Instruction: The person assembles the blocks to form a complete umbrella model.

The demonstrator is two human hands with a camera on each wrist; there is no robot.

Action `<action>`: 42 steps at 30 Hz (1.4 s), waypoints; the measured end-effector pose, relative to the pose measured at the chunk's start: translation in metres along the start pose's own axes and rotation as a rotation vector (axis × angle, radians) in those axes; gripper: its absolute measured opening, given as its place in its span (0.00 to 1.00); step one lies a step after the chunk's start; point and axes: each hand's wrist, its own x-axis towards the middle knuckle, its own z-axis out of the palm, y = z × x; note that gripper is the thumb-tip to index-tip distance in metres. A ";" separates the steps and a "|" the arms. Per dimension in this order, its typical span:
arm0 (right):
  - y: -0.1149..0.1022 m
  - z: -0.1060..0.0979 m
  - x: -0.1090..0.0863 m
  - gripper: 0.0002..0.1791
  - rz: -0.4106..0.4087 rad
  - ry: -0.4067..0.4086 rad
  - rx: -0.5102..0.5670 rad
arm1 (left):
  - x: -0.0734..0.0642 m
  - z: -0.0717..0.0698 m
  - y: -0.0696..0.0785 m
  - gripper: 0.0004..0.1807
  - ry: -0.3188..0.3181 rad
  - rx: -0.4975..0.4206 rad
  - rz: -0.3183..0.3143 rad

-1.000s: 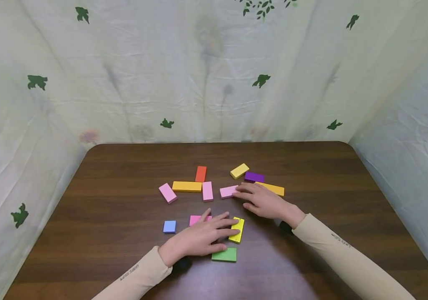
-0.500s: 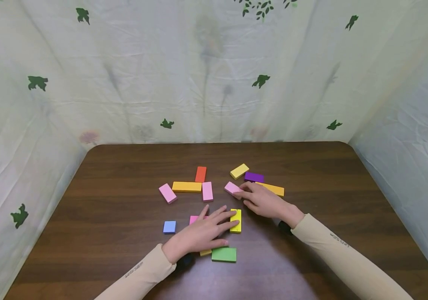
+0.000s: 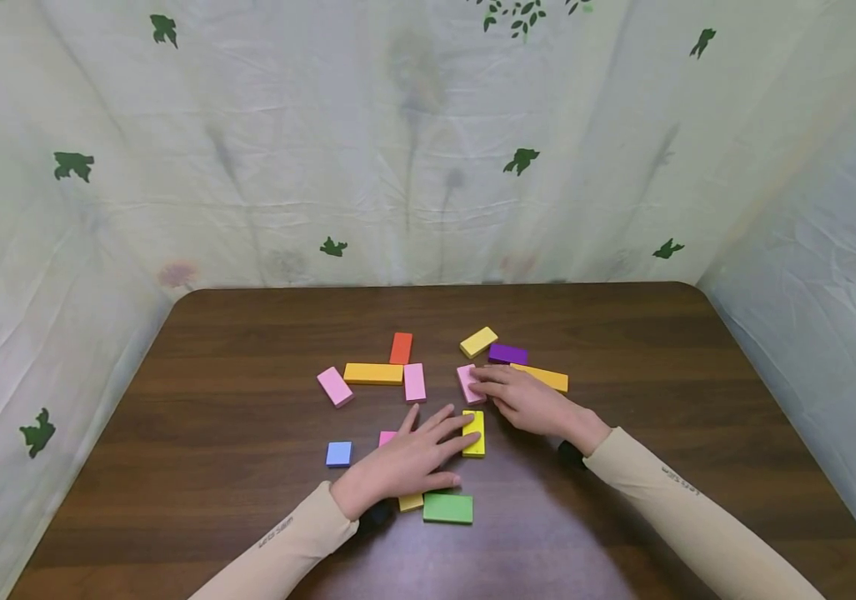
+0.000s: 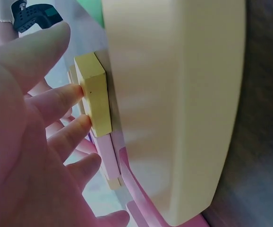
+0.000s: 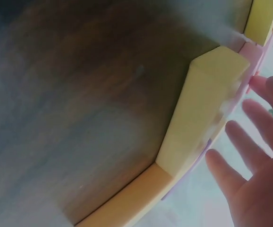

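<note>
My left hand [image 3: 405, 462] spreads over the near blocks, its straight fingertips resting on a bright yellow block [image 3: 474, 435]; two fingertips meet that block [image 4: 97, 97] in the left wrist view. Under this hand lie a largely hidden pink block [image 3: 387, 437] and a pale yellow one [image 3: 410, 502]. Fingertips of my right hand [image 3: 528, 402] lie on a pink block [image 3: 467, 385] just beyond the yellow one. Its fingers [image 5: 247, 146] look extended in the right wrist view, beside a long pale yellow block [image 5: 200, 111] that the hand hides from the head view.
On the brown table [image 3: 247, 500] lie a green block [image 3: 448, 508], a blue one [image 3: 339, 454], a red one [image 3: 401, 348], two more pink ones and an orange bar [image 3: 373, 373]. Purple [image 3: 508, 353], yellow [image 3: 478, 342] and orange [image 3: 548, 379] blocks sit beyond my right hand.
Under my right fingers the pink block has turned from lying crosswise to nearly lengthwise and shifted right. My left hand has slid the bright yellow block away from me, straightening it behind the pink one.
</note>
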 end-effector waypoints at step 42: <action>0.002 0.003 -0.019 0.24 -0.141 0.022 0.028 | -0.046 0.010 -0.005 0.22 0.033 -0.131 0.202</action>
